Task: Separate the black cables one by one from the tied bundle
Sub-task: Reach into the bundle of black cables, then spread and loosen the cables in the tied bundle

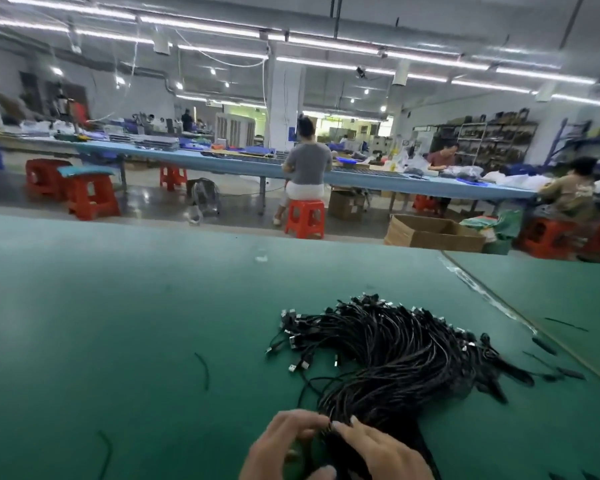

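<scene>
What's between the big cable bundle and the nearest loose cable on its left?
Head view: only bare green mat lies between the cable bundle and the loose cable.

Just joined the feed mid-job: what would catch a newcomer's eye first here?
The big fan of black cables with metal plugs, spread on the green mat, right of centre. At the bottom edge, the left hand and right hand meet at its near end. Red stools stand beyond.

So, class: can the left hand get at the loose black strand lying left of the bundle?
Probably yes: only bare green mat lies between the left hand and the loose black strand.
</scene>
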